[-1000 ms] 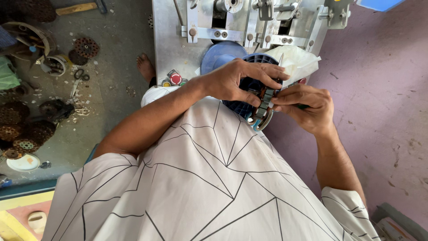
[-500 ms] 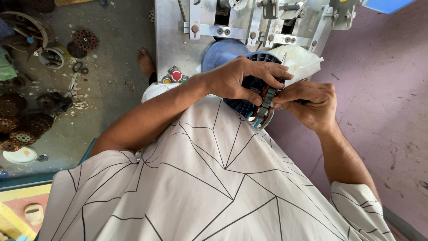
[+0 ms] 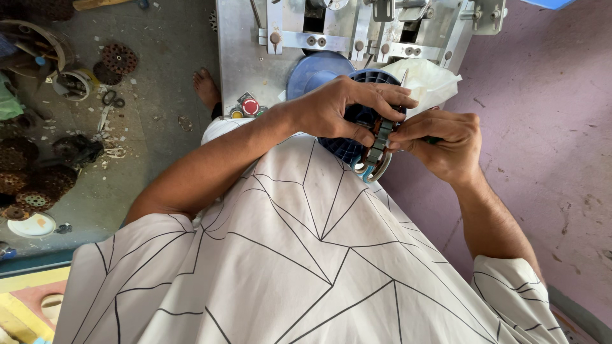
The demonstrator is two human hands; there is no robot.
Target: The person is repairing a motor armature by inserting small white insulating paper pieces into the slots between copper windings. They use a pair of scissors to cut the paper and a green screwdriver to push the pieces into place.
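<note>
My left hand (image 3: 347,108) grips a round ring-shaped metal part (image 3: 376,156) with grey slotted edge and a light blue rim, held on edge over my lap. My right hand (image 3: 443,140) pinches the same part from the right side, fingertips at its top edge, with a thin dark tool partly hidden in the fist. Behind the hands sits a dark blue ribbed plastic basket (image 3: 347,146), mostly covered by my left hand. My patterned white shirt fills the lower view.
A grey metal machine (image 3: 357,32) with brackets and bolts stands just ahead, with red and green buttons (image 3: 245,107) on its front. White plastic wrap (image 3: 424,79) lies beside the basket. Several coils and rusty round parts (image 3: 38,178) litter the floor at left, with scissors (image 3: 111,99). A bare foot (image 3: 205,86) shows by the machine.
My hands and the ring part stay in nearly the same place; the fingers shifted only slightly on the part.
</note>
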